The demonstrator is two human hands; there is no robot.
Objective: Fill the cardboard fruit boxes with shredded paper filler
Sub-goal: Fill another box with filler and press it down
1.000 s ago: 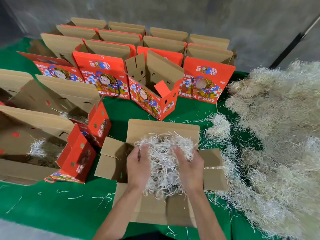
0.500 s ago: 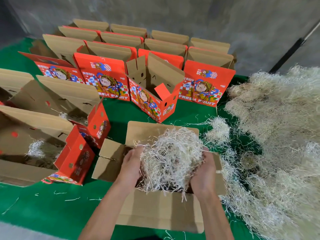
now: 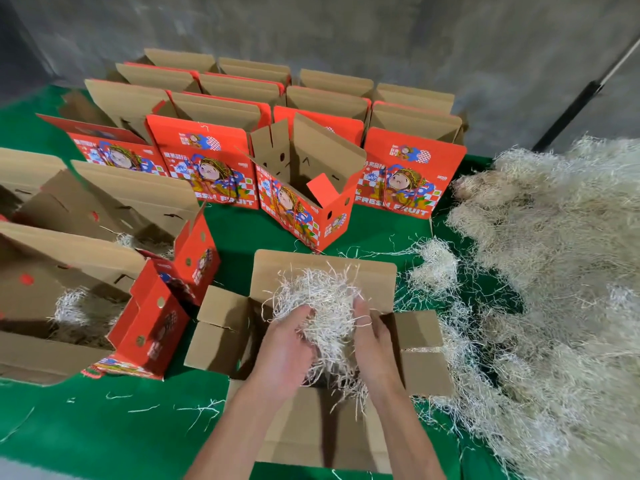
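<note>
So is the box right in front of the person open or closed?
Open. The cardboard box has all four flaps spread outward, and the left hand and right hand hold a clump of shredded paper over its mouth.

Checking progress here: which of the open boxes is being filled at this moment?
The plain brown open box nearest the camera; both hands hold a clump of shredded paper over it. The other boxes stand untouched around it.

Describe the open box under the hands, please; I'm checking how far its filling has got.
The open box is plain brown cardboard, lying on the green table cover with all four flaps spread out. A clump of shredded paper sits over its opening, gripped by the left hand and right hand.
</note>
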